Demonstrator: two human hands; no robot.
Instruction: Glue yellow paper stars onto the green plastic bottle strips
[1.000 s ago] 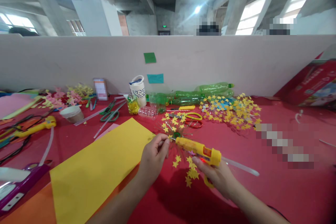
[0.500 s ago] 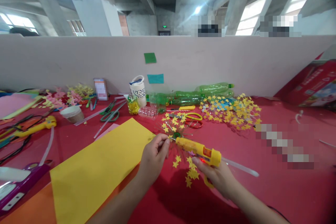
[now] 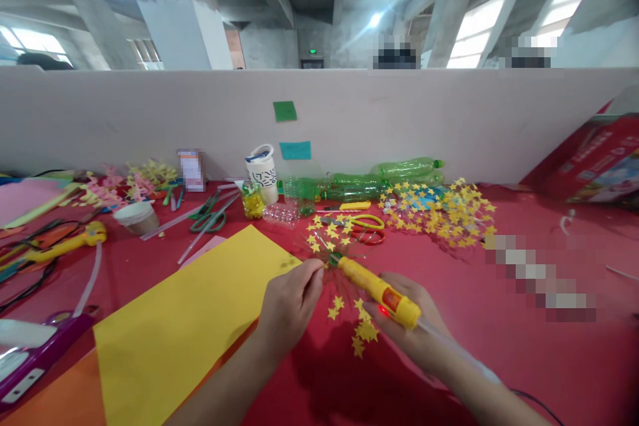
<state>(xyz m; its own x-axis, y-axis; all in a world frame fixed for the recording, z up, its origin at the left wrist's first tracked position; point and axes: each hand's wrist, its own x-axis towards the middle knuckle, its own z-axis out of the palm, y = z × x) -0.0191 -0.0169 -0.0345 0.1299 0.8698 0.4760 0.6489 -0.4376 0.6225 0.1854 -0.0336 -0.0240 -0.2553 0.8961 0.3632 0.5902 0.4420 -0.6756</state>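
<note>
My right hand (image 3: 407, 319) is wrapped round a yellow hot glue gun (image 3: 379, 289), its red light lit and a clear glue stick (image 3: 459, 353) out of its back end. The nozzle points up and left at a spray of thin clear strands (image 3: 344, 249) with a green centre. Yellow paper stars (image 3: 329, 233) tip several strands. My left hand (image 3: 294, 296) is closed in a pinch beside the nozzle; what its fingertips hold is too small to make out. Loose yellow stars (image 3: 366, 329) lie between my hands on the red table.
Yellow paper (image 3: 200, 319) lies left, over orange sheets. Behind stand scissors with yellow and red handles (image 3: 368, 229), green bottles (image 3: 359, 186), a white cup (image 3: 263, 176) and a heap of starred strands (image 3: 449, 216). A purple power strip (image 3: 47, 353) sits at left, a red box (image 3: 594, 160) at right.
The glue gun has turned so its back end points lower and nearer me, and its nozzle has shifted slightly right and up. My left hand has tilted, its fingertips now more hidden.
</note>
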